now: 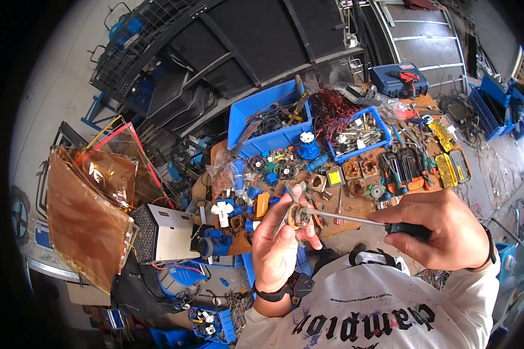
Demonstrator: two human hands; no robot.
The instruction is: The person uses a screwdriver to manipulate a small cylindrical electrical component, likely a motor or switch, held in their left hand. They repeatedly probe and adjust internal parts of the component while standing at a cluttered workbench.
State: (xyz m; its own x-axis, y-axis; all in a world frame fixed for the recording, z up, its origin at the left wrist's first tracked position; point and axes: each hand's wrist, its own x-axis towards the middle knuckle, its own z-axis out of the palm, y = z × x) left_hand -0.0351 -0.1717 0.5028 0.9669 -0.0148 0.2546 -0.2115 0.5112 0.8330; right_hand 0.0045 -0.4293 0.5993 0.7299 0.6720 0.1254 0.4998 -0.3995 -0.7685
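In front of my chest, my left hand (pixel 275 249) is closed round a small round metal part (pixel 297 216) with flat grey strips sticking out of it. The part looks brass-coloured in the middle; its exact kind I cannot make out. My right hand (pixel 445 227) grips the dark handle of a screwdriver (pixel 350 218), index finger and thumb along its shaft. The shaft points left, and its tip meets or overlaps the round part; whether it presses on it I cannot tell.
Beyond my hands a wooden table (pixel 332 206) carries a blue bin (pixel 241 139) of tools, a blue tray (pixel 384 139) of metal pieces and a dark red wire bundle (pixel 332 107). A red drill (pixel 409 78) rests by a blue case (pixel 384 87). Brown sheets (pixel 87 215) stand at left.
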